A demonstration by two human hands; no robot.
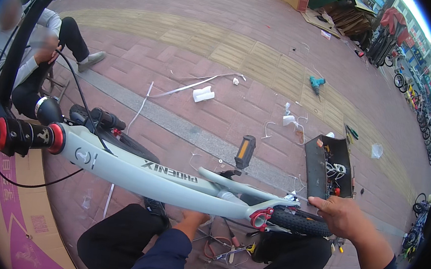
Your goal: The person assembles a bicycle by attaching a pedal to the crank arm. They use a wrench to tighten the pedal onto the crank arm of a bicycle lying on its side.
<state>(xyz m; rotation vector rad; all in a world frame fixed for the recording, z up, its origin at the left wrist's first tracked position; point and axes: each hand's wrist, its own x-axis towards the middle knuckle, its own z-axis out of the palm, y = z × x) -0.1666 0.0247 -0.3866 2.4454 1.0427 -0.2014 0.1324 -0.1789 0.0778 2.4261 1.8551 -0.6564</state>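
A pale grey-green bicycle frame (168,182) lies across in front of me, with a red seat clamp (260,218) at its right end. My right hand (341,216) is closed, pinching a thin metal rod (301,197) beside the rear tyre (298,220). My left hand (195,218) reaches beneath the frame; its fingers are hidden there. A black pedal with a yellow reflector (245,152) sticks up beyond the frame. The black handlebar (26,36) and the stem with red rings (26,136) stand at the left.
An open toolbox (318,169) full of tools stands right of the pedal. Farther off lie a teal drill (316,84), white wrapping (203,94) and plastic strips. Tools (229,249) lie between my knees. Cardboard (28,214) covers the near left. Another person (35,47) sits at the left.
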